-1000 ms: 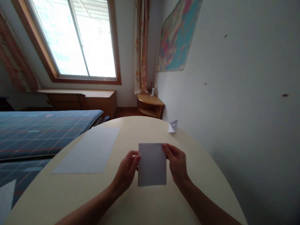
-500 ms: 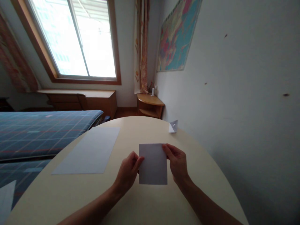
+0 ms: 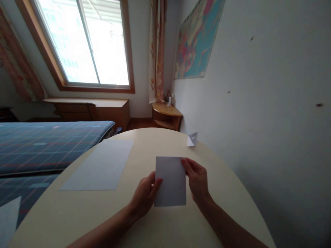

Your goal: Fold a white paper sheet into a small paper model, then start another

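Observation:
A small white rectangular sheet of paper [image 3: 171, 182] is held up over the round cream table [image 3: 144, 220]. My left hand [image 3: 146, 193] pinches its left edge, the thumb lying on the near face and the fingers behind. At the upper right corner, my right hand [image 3: 198, 177] grips the paper between thumb and fingers. The fingertips behind the sheet are hidden. Beyond my right hand, a small folded white paper piece [image 3: 192, 139] stands near the table's far edge. To the left lies a large flat white sheet [image 3: 99, 167].
Another white sheet [image 3: 10, 218] shows at the lower left edge. A bed with a blue plaid mattress [image 3: 51, 144] borders the table's left side. The white wall [image 3: 263, 120] rises on the right. A corner shelf [image 3: 167, 110] stands behind the table.
The left thumb sits a little lower on the paper and reaches further over it. The paper has tilted slightly, its bottom edge now lower. The whole view has shifted a little.

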A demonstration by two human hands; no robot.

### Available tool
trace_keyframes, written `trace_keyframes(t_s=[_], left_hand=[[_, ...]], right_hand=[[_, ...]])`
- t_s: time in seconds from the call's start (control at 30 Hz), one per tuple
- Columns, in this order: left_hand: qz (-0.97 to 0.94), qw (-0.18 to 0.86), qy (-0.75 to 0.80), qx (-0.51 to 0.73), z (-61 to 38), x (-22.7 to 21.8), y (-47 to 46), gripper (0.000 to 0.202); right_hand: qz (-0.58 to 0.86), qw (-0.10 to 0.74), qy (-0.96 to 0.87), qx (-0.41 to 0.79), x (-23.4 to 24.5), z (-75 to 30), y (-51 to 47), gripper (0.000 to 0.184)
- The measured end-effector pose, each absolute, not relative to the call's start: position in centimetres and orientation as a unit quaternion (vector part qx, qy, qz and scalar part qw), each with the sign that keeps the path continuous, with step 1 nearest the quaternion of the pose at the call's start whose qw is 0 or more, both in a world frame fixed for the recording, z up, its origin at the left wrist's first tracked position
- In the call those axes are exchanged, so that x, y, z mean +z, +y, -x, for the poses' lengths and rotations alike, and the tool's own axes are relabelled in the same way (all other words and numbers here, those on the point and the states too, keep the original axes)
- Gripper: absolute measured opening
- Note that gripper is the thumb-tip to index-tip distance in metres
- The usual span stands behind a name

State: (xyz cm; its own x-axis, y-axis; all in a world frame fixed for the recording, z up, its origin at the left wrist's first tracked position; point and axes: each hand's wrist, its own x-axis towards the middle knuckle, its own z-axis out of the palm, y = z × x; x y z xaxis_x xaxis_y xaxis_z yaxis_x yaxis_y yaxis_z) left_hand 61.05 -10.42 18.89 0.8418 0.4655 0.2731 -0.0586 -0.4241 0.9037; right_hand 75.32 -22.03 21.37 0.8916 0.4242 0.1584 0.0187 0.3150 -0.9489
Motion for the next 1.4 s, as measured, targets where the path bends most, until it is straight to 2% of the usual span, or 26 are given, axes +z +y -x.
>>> trace_keyframes(t_s=[0.07, 0.23, 0.33, 0.43, 0.47, 0.53, 0.6, 0.7, 0.8, 0.97, 1.4], left_hand=[[-0.801, 0.536, 0.118, 0.241, -61.2, 18.8, -10.4, 0.039], [-0.802, 0.479, 0.187, 0.303, -61.2, 18.1, -9.7, 0.051], [-0.769, 0.541, 0.174, 0.291, -60.5, 17.7, -9.3, 0.05], [-0.707, 0.627, 0.13, 0.299, -60.3, 18.1, -9.2, 0.037], [-0.687, 0.653, 0.107, 0.3, -60.5, 18.4, -9.4, 0.038], [-0.656, 0.694, 0.068, 0.29, -61.1, 19.1, -9.8, 0.053], [-0.647, 0.713, 0.079, 0.257, -61.7, 19.7, -10.4, 0.057], [-0.664, 0.699, 0.151, 0.219, -62.3, 20.1, -10.8, 0.05], [-0.68, 0.669, 0.182, 0.24, -62.2, 19.8, -10.6, 0.05], [-0.685, 0.643, 0.187, 0.289, -61.8, 18.8, -9.8, 0.051], [-0.69, 0.647, 0.14, 0.292, -61.2, 18.7, -9.9, 0.049]], right_hand=[[0.568, 0.791, -0.19, 0.128, 21.4, -75.4, -22.0, 0.032], [0.558, 0.803, -0.174, 0.114, 21.7, -75.9, -22.1, 0.032], [0.527, 0.835, -0.128, 0.09, 21.8, -76.5, -22.2, 0.034], [0.526, 0.838, -0.12, 0.084, 21.8, -76.8, -22.2, 0.034], [0.535, 0.829, -0.132, 0.094, 21.7, -76.7, -22.1, 0.033], [0.555, 0.805, -0.17, 0.124, 21.6, -76.1, -21.9, 0.031], [0.569, 0.781, -0.21, 0.149, 21.4, -75.4, -21.8, 0.029], [0.576, 0.765, -0.239, 0.16, 21.3, -74.6, -21.7, 0.029], [0.577, 0.767, -0.244, 0.139, 21.6, -74.7, -21.8, 0.027], [0.573, 0.783, -0.215, 0.109, 22.0, -75.5, -22.0, 0.028], [0.577, 0.777, -0.229, 0.104, 21.9, -75.7, -22.1, 0.027]])
